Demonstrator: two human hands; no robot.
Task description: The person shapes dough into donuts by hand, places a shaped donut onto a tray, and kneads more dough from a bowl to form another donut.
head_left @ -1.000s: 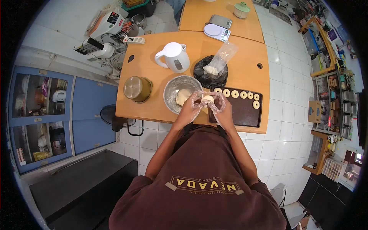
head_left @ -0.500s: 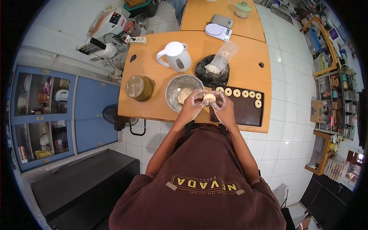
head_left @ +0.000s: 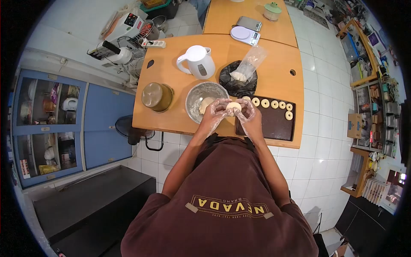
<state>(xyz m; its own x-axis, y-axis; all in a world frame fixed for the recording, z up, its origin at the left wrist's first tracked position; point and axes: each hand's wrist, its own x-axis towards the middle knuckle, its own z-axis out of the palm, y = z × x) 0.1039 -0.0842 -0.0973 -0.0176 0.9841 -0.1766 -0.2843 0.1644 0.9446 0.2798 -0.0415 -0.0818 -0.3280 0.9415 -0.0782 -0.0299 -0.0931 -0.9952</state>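
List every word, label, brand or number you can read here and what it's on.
"NEVADA": brown T-shirt, upside down in view
"BRAND": same T-shirt, smaller
Too small or blurred to read: the T-shirt's finest line, kitchen scale, mixer control panel, cardboard box.

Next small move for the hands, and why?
Probably press through the middle of the dough piece to open a hole: left hand and right hand hold it between them, I can't make out a hole in it, and the dough rings on the tray have one.
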